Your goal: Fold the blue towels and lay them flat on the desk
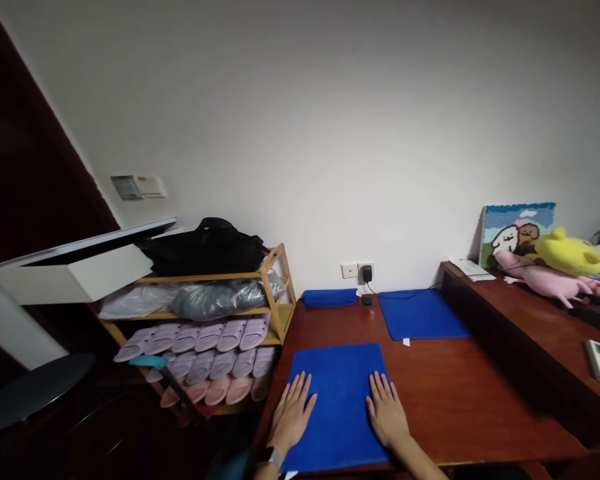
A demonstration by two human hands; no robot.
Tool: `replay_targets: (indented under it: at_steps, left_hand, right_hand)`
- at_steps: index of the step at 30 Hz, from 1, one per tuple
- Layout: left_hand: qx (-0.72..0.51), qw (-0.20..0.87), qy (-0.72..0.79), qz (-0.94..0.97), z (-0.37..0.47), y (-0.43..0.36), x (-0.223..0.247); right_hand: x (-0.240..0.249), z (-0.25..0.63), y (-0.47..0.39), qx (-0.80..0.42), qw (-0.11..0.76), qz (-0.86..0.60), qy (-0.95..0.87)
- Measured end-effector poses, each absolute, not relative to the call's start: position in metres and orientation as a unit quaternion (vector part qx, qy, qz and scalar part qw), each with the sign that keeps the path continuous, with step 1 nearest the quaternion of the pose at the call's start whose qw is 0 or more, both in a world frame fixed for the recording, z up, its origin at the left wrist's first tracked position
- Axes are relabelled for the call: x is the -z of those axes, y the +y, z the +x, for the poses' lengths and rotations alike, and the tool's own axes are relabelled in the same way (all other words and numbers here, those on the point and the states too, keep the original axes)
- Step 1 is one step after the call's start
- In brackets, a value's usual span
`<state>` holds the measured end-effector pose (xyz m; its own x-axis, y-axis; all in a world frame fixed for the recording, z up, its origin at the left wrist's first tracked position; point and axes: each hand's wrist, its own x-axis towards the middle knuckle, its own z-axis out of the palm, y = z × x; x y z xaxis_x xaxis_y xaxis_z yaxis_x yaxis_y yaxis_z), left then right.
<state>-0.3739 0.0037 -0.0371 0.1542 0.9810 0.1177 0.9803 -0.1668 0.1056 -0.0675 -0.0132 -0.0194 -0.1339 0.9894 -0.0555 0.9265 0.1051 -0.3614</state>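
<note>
Left hand (291, 415) and right hand (386, 413), each grip open, press flat on blue cloth (337, 373) between them on the counter (460, 393)

A plain white wall (300, 120) backs a wooden shoe rack (275, 293) and dark wooden table (455, 393).

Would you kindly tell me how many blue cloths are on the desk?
3: one flat cloth under the left hand and right hand, one flat cloth further back, and one rolled cloth by the wall.
</note>
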Motion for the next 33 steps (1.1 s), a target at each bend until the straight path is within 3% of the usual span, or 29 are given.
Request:
replay_targets:
  at_steps: [8,12,15,21,26,33]
  left_hand:
    - [-0.074,-0.012,0.646,0.760,-0.425,-0.001,0.037]
    - [-0.095,-0.032,0.636,0.765,-0.426,-0.001,0.042]
    - [-0.100,-0.041,0.631,0.768,-0.427,-0.001,0.045]
    - [-0.101,-0.038,0.633,0.767,-0.432,-0.001,0.048]
    - [-0.093,-0.029,0.630,0.771,-0.434,0.001,0.048]
    - [-0.091,-0.035,0.631,0.769,-0.428,0.002,0.044]
  right_hand:
    - [0.027,-0.097,-0.006,-0.168,0.129,-0.630,-0.747]
    - [0.020,-0.028,0.044,-0.096,0.147,-0.663,-0.728]
    - [0.010,0.041,0.101,-0.054,0.105,-0.728,-0.676]
    - [0.016,0.116,0.171,-0.088,0.051,-0.749,-0.654]
    - [0.035,0.107,0.145,-0.071,0.028,-0.746,-0.662]
    - [0.051,0.080,0.024,-0.041,0.046,-0.740,-0.670]
